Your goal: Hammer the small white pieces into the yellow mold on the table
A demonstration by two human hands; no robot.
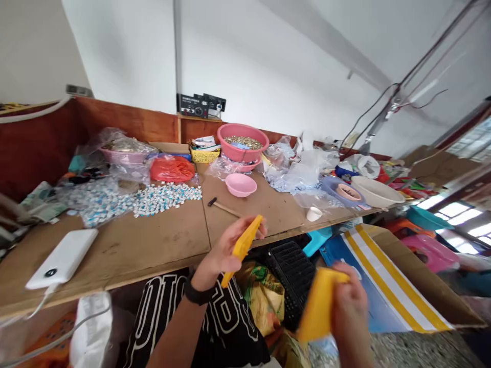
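My left hand (224, 250), with a black band on its wrist, grips a thin yellow piece (242, 248) seen nearly edge-on, in front of the table edge. Lower and to the right, my right hand (349, 301) holds another flat yellow piece (318, 306), blurred by motion. The two pieces are apart. Just beyond my left hand, a hammer (226, 207) lies on the cardboard-covered table (161, 240).
Small white and blue pieces (164, 198) are spread at the left, near a white power bank (63, 258). A pink bowl (241, 185) stands mid-table before a larger pink basin (243, 153). Below the table are a black crate (293, 271) and a cardboard box (414, 276).
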